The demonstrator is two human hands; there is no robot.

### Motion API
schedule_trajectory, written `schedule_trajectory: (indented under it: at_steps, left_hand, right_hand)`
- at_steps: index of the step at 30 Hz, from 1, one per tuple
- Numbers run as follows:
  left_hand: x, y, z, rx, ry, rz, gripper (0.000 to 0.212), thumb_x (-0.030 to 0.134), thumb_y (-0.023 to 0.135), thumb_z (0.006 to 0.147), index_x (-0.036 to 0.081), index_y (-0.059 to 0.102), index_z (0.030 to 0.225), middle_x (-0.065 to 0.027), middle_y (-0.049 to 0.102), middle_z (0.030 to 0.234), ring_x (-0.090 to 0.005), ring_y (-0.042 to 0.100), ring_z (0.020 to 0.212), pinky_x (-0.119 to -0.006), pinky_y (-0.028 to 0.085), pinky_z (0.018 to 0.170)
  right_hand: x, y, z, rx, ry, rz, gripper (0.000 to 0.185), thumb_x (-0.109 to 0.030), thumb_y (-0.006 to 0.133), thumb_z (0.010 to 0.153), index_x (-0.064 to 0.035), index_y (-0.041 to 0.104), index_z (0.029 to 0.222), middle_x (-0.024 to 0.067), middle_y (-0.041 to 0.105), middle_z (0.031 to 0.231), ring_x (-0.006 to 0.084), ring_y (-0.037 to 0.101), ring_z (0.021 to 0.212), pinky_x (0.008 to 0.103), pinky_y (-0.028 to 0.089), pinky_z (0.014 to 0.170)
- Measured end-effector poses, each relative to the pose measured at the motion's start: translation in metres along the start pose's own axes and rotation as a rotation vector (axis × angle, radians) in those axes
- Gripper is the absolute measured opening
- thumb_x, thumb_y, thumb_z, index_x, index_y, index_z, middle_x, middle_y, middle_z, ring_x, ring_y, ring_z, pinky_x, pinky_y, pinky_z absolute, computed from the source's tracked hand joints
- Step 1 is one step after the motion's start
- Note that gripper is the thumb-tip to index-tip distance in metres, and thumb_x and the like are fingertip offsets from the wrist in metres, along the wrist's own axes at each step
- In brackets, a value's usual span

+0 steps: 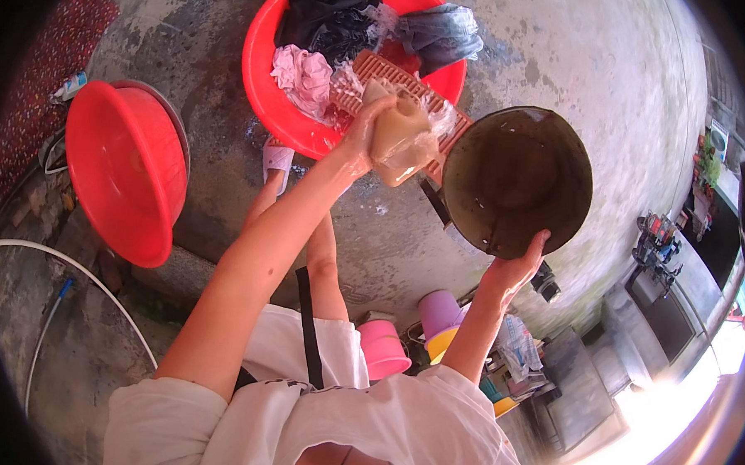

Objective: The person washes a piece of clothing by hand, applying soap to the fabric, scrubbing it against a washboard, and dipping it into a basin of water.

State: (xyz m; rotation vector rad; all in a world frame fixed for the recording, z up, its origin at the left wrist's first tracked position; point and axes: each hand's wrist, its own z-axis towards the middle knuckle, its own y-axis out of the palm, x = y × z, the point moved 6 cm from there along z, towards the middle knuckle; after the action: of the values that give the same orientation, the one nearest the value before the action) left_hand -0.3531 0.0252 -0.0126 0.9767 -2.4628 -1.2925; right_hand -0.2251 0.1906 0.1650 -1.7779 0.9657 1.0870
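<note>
My left hand (pixel 368 130) is closed around a wet, tan, blocky thing (pixel 400 144); whether it is soap or a plastic scoop I cannot tell. It is over an orange-brown ribbed washboard (pixel 381 73), which lies slanting across the rim of a large red plastic tub (pixel 257 82). Suds, a pink cloth (pixel 303 79), dark cloth (pixel 333 38) and blue-grey denim (pixel 442 33) are in the tub, the denim hanging over its rim. My right hand (pixel 520 263) grips the near rim of a round, dark basin (pixel 520 176), tilted so its inside shows, right of the washboard.
Left, a second red basin (pixel 120 175) leans on its side, near a white bottle (pixel 70 87). A white hose (pixel 87 270) curves over the ground. Pink (pixel 384 347) and purple (pixel 439 310) buckets stand close to my body. Wet concrete ground (pixel 218 114) surrounds the tub.
</note>
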Motion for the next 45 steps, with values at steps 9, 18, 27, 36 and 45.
schedule_trajectory:
  at_steps: [9, 18, 27, 36, 45]
  left_hand:
    - [0.002, 0.025, -0.033, -0.21, -0.113, -0.26, 0.048, 0.047, 0.053, 0.077, 0.014, 0.045, 0.111, -0.0035, 0.048, 0.111, -0.0168, 0.046, 0.104, -0.035, 0.041, 0.086]
    - [-0.005, 0.008, -0.023, -0.205, -0.143, -0.146, 0.04, 0.041, 0.052, 0.078, 0.012, 0.047, 0.106, -0.0089, 0.048, 0.113, -0.022, 0.049, 0.101, -0.038, 0.041, 0.086]
    - [-0.034, 0.006, 0.005, -0.275, -0.279, -0.231, 0.033, 0.036, 0.052, 0.079, 0.01, 0.049, 0.101, -0.0137, 0.048, 0.115, -0.0265, 0.051, 0.098, -0.04, 0.041, 0.086]
    - [-0.023, 0.01, 0.024, -0.026, -0.009, -0.293, 0.024, 0.033, 0.034, 0.087, 0.014, 0.049, 0.087, -0.0063, 0.055, 0.08, -0.0165, 0.056, 0.067, -0.03, 0.049, 0.061]
    - [-0.011, 0.041, -0.017, -0.199, -0.037, -0.285, 0.05, 0.048, 0.04, 0.083, 0.008, 0.046, 0.113, -0.0117, 0.056, 0.1, -0.0196, 0.058, 0.084, -0.03, 0.051, 0.069]
  right_hand:
    - [0.0, -0.008, -0.008, 0.072, 0.084, 0.064, 0.057, -0.037, 0.052, 0.08, 0.0013, 0.039, 0.12, 0.0116, 0.043, 0.12, 0.0227, 0.045, 0.106, 0.0344, 0.037, 0.089]
    - [-0.004, -0.008, -0.012, 0.063, 0.093, 0.071, 0.055, -0.037, 0.052, 0.081, -0.0002, 0.04, 0.119, 0.0108, 0.045, 0.118, 0.0225, 0.046, 0.105, 0.0337, 0.038, 0.087]
    - [-0.009, 0.018, -0.028, -0.044, -0.051, -0.056, 0.058, -0.036, 0.049, 0.083, -0.0023, 0.031, 0.127, 0.0123, 0.036, 0.127, 0.0246, 0.04, 0.112, 0.0352, 0.033, 0.093]
    - [-0.015, 0.015, -0.025, -0.073, -0.365, -0.304, 0.053, -0.032, 0.045, 0.086, -0.0014, 0.031, 0.127, 0.0119, 0.035, 0.127, 0.0235, 0.039, 0.112, 0.0339, 0.032, 0.093]
    - [0.02, 0.008, -0.007, 0.01, 0.195, 0.236, 0.054, -0.035, 0.049, 0.083, -0.0031, 0.035, 0.124, 0.0111, 0.037, 0.126, 0.0258, 0.039, 0.114, 0.0403, 0.033, 0.093]
